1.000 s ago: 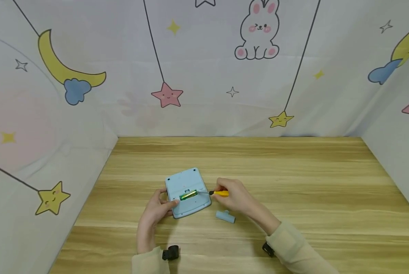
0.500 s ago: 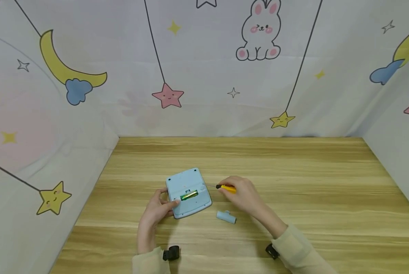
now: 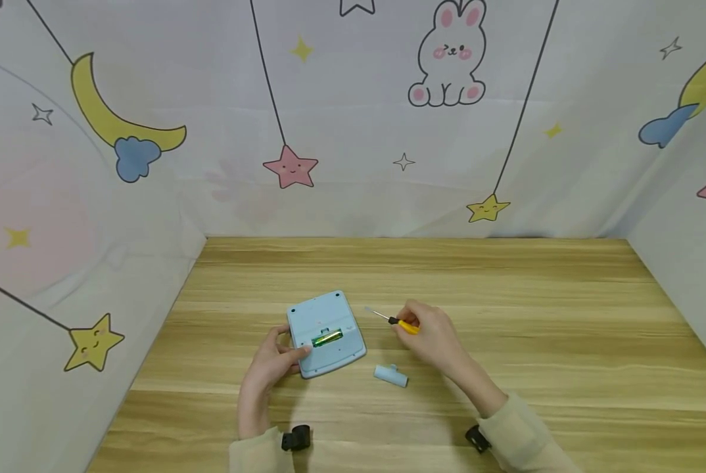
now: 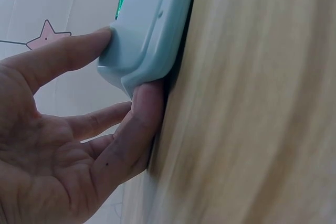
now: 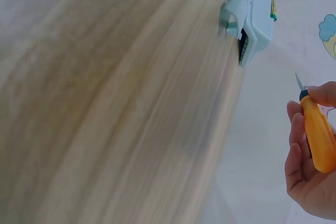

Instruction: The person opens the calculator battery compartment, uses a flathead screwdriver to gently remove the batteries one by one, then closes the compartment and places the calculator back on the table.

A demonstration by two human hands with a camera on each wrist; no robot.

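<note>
Far left, a yellow moon point(image 3: 94, 112) is printed on the backdrop point(image 3: 353, 85), between 10 and 11 o'clock from the light-blue device point(image 3: 323, 316) (12 being toward the far edge of the wood table point(image 3: 536, 315)). Next along, at 8 o'clock, the device's near-left edge is pinched by the left hand point(image 3: 272, 358): thumb on the upturned face, a finger bent against the lower edge, the fingers kinda spread in the left wrist view. A chunky black wrist camera point(image 3: 296, 438) is worn by the cuff point(image 3: 262, 453), between 6 and 7. The device itself is set a bit left of centre on the table; whether that edge is lifted a touch can't be told. A green-and-gold battery point(image 3: 327, 338) is tucked into its face, uncovered. Out at 4 o'clock a small curved cover point(image 3: 391, 376) is laid on the table, close to the device but not touching. Then there's a yellow screwdriver point(image 3: 394, 320), held just off at 3, its handle pinched between thumb and fingers of the right hand point(image 3: 432, 335). Its tip is pointed at roughly 10, clear of the device. In the right wrist view the other fingers are loosely curled by the handle.
</note>
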